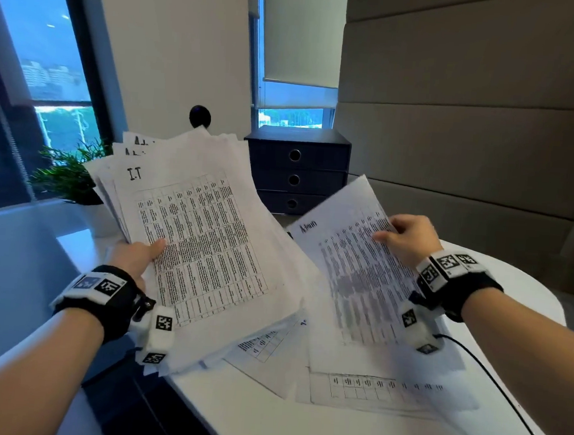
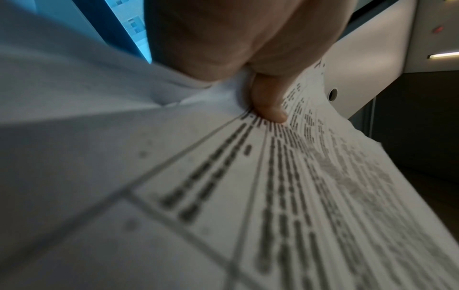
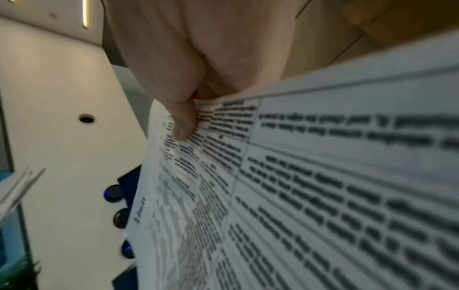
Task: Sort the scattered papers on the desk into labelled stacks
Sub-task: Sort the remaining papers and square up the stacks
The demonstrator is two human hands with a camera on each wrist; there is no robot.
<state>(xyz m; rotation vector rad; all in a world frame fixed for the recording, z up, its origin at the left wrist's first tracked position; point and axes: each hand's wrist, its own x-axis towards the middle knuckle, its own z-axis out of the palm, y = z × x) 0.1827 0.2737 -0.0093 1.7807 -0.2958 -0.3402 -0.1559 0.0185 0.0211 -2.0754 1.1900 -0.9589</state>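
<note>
The left hand [image 1: 137, 258] pinches a thick fanned stack of papers [image 1: 195, 230] at its lower left edge, thumb on the top sheet headed "I.T", lifted above the white surface [image 1: 262, 421]. The right hand [image 1: 409, 239] pinches a single "Admin" sheet [image 1: 353, 267] by its right edge, raised at 3 o'clock of the stack. More loose sheets [image 1: 368, 388] lie flat beneath, with a dark drawer unit [image 1: 296, 170] at 12 o'clock.

The table print on the sheet [image 1: 360, 274] held in the right hand [image 1: 409, 239] is smeared and cannot be read. The fingers of the left hand [image 1: 135, 257] are hidden beneath the fanned stack [image 1: 209, 231]. Only slivers of the lower sheets' headings are seen. Both wrist views are blurred.
</note>
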